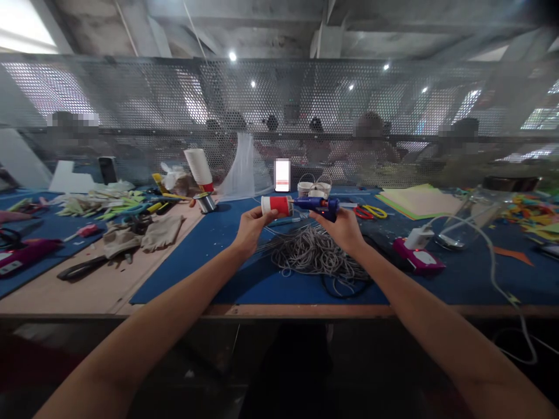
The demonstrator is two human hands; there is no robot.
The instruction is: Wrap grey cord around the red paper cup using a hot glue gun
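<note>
My left hand (pixel 252 226) is closed round a small red and white paper cup (pixel 276 205), held on its side above the blue mat (pixel 209 256). My right hand (pixel 343 228) grips a blue glue gun (pixel 318 204), whose nozzle points left and touches the cup's end. Both hands hover over a heap of grey cord (pixel 315 256) lying on the mat.
A pink glue gun (pixel 418 258) with a white plug lies right of the cord. Red and yellow scissors (pixel 369 212), green paper sheets (pixel 419 201), a stack of cups (pixel 200 170), gloves (pixel 144 234) and paper scraps lie about. A perforated metal screen (pixel 279 99) backs the table, with people behind it.
</note>
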